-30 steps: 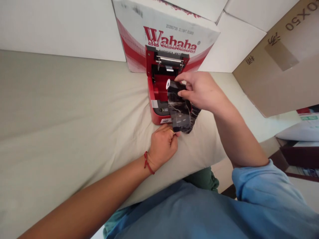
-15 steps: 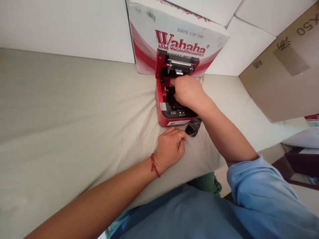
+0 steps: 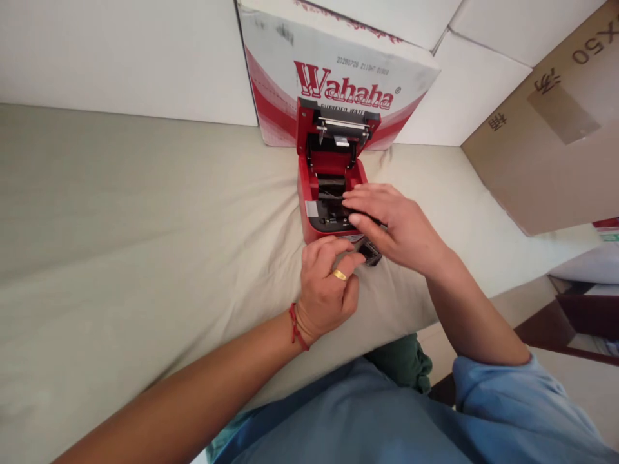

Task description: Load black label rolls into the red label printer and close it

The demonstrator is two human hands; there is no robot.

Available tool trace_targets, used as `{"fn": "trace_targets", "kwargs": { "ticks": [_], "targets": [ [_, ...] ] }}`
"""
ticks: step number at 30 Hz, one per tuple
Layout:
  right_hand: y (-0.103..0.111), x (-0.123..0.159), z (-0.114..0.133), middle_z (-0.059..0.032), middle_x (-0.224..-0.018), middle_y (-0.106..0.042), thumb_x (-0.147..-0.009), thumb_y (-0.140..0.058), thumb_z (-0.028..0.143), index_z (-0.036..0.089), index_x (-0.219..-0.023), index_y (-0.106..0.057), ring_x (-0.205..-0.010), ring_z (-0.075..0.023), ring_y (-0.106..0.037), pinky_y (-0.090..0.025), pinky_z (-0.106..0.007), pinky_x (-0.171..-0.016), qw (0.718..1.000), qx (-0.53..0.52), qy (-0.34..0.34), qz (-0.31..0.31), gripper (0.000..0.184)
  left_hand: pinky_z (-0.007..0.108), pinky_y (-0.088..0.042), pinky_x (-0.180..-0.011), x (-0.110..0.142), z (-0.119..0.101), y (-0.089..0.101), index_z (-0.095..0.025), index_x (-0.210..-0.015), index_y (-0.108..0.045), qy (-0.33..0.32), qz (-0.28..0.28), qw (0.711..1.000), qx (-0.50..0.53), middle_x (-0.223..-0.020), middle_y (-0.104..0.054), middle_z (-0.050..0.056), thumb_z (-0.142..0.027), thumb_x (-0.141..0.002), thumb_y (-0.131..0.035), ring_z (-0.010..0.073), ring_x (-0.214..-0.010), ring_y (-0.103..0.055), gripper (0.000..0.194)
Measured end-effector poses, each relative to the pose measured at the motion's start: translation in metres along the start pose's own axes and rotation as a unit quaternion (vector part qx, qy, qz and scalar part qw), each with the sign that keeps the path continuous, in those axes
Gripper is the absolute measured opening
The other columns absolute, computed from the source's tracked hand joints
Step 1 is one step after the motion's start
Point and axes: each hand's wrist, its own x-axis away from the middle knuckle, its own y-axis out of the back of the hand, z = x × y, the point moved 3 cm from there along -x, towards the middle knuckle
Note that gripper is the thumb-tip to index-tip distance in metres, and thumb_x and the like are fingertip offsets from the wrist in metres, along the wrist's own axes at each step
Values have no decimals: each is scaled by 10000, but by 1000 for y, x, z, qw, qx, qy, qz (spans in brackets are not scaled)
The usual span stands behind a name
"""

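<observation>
A red label printer (image 3: pixel 304 216) stands on the cloth with its lid (image 3: pixel 304 132) raised, showing black rollers and a dark sheet inside. Its front panel is black, with small buttons. My right hand (image 3: pixel 391 225) lies over the printer's front right corner, fingers stretched into the compartment and thumb apart at the front. The hand hides that corner. Close against the printer's front, my left hand (image 3: pixel 329 280) is curled, with thumb and index finger pinching the edge of a shiny black film strip (image 3: pixel 370 252). This strip hangs below the printer's front edge.
A Wahaha water carton (image 3: pixel 275 96) stands right behind the printer, beside white boxes (image 3: pixel 120 58). At the right is a brown cardboard box (image 3: pixel 546 142). Pale green cloth (image 3: pixel 145 225) covers the surface, which ends near my body.
My right hand has drawn back from deep inside the printer to its front right corner, and its fingers have straightened. My left hand stays near the front, fingers slightly shifted.
</observation>
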Motion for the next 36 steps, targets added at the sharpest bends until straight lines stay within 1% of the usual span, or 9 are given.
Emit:
{"fn": "trace_targets", "kwargs": {
  "ticks": [6, 12, 15, 18, 21, 23, 26, 28, 36],
  "targets": [
    [-19, 39, -2, -105, -1806, -538, -1148, -566, 397, 325, -1688, -593, -1737, -325, -425, -303, -690, -1416, 998, 38, -35, 40, 545, 520, -505, -1183, -12, 8, 11, -300, -1381, -686, -65, -62, 994, -57, -1284, -821, 76, -100, -933, -630, 307, -1356, -734, 494],
    [-10, 39, 3, -101, -1760, -601, -1141, -601, 455, 347, -1632, -651, -1699, -332, -489, -313, -675, -1418, 999, -12, -29, 26, 505, 464, -465, -1093, -20, 17, 11, -275, -1417, -707, -86, -38, 992, -88, -1191, -862, 69, -101, -966, -625, 274, -1166, -794, 491],
    [3, 19, -17, -91, -1701, -662, -1152, -556, 574, 359, -1606, -669, -1626, -327, -581, -454, -588, -1359, 992, -64, -67, -82, 515, 468, -450, -1080, -20, 16, 9, -280, -1476, -701, -70, -33, 991, -107, -1211, -856, 80, -118, -963, -627, 282, -1148, -787, 543],
    [10, -19, -62, -87, -1649, -685, -1104, -558, 751, 401, -1677, -575, -1599, -351, -593, -521, -592, -1288, 972, -58, -132, -186, 672, 460, -434, -1079, -21, 13, 8, -255, -1520, -688, -77, -35, 989, -118, -1267, -864, 93, -115, -961, -638, 277, -1148, -768, 579],
    [6, -68, -103, -79, -1694, -632, -1047, -503, 895, 417, -1769, -424, -1649, -344, -514, -521, -563, -1268, 968, -64, -163, -178, 870, 453, -421, -1067, -24, 12, 9, -206, -1460, -715, -89, -27, 987, -128, -1271, -884, 89, -110, -970, -658, 270, -1134, -749, 503],
    [2, -93, -115, -72, -1746, -585, -1075, -298, 926, 357, -1787, -390, -1627, -288, -525, -519, -467, -1259, 961, -126, -184, -165, 915, 458, -420, -1056, -24, 12, 9, -211, -1436, -722, -92, -20, 988, -126, -1270, -890, 73, -113, -973, -666, 270, -1129, -744, 476],
    [-4, -110, -105, -63, -1685, -651, -1119, -62, 852, 265, -1673, -554, -1509, -218, -627, -537, -370, -1221, 942, -227, -187, -161, 945, 478, -417, -1046, -23, 14, 9, -270, -1462, -710, -81, -17, 989, -123, -1289, -888, 51, -117, -971, -655, 282, -1124, -750, 517],
    [-5, -107, -91, -57, -1580, -735, -1138, -82, 826, 259, -1554, -672, -1441, -216, -686, -559, -374, -1208, 939, -246, -173, -165, 918, 488, -415, -1043, -22, 15, 8, -278, -1449, -716, -78, -17, 990, -117, -1288, -887, 56, -109, -965, -654, 292, -1122, -752, 516],
    [-12, -41, -54, -81, -1347, -853, -1179, -206, 750, 296, -1308, -854, -1516, -306, -690, -535, -574, -1289, 973, -104, -118, -170, 801, 491, -426, -1040, -21, 14, 8, -273, -1347, -748, -79, -28, 989, -120, -1277, -891, 57, -121, -981, -665, 288, -1121, -743, 405]
  ]
}}
